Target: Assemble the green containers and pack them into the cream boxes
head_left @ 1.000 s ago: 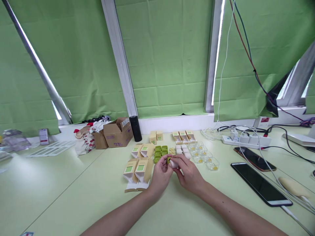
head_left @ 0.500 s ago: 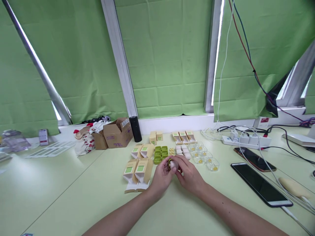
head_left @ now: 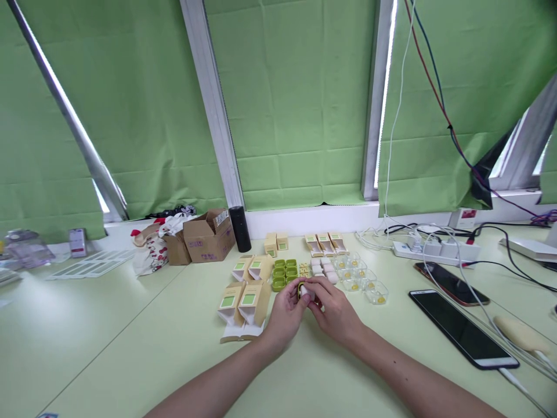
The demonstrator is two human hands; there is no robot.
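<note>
Just in front of the rows of small parts, my two hands meet over a small green cup (head_left: 300, 287) with a whitish block (head_left: 304, 291) at its opening. My left hand (head_left: 288, 307) is closed round the cup, its thumb against the block. The fingers of my right hand (head_left: 331, 305) are closed on the block from the other side, hiding part of it. Beyond them lie several square green cups (head_left: 279, 283), small yellow pieces (head_left: 304, 269), white and pink blocks (head_left: 331, 277), and clear plastic cups (head_left: 376, 293) with yellow bits inside.
Small cardboard boxes (head_left: 256, 299) with green labels stand left of my hands, more boxes (head_left: 325, 244) farther back. A brown carton (head_left: 209, 238) and a black cylinder (head_left: 239, 229) are by the wall. On the right lie phones (head_left: 463, 328), a power strip (head_left: 435, 251) and cables.
The whitish block has shifted slightly between my fingers and shows a brighter side. My hands stay in nearly the same place.
</note>
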